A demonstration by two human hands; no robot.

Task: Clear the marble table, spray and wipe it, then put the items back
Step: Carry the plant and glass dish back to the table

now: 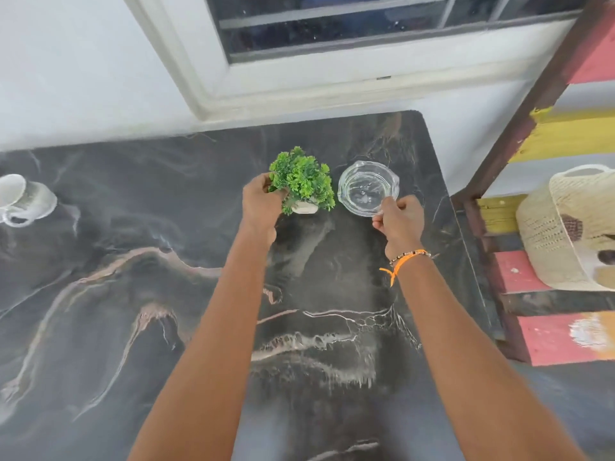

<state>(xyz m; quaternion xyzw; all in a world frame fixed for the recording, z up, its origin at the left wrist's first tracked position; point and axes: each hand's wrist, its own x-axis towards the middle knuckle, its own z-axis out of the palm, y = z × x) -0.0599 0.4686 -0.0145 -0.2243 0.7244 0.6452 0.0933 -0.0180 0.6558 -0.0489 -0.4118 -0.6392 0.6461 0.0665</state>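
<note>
Two hands grip near the marble table's (166, 294) far-right edge: left hand (259, 207) plant (303, 184), right hand (399, 221) glass dish (366, 188).

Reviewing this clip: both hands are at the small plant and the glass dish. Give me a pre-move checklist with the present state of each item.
1. Left hand grips the small green plant in its white pot: ok, fingers close around the foliage.
2. Right hand holds the clear glass dish: ok, fingers pinch its near rim.
3. Plant and dish apart: ok, a gap shows between them.
4. Dish empty: cannot tell, the glass is clear and glinting.
5. Dark marble table free of other items: not ok, a white cup lies at the left edge.
6. Both items lifted off the table: cannot tell.
</note>
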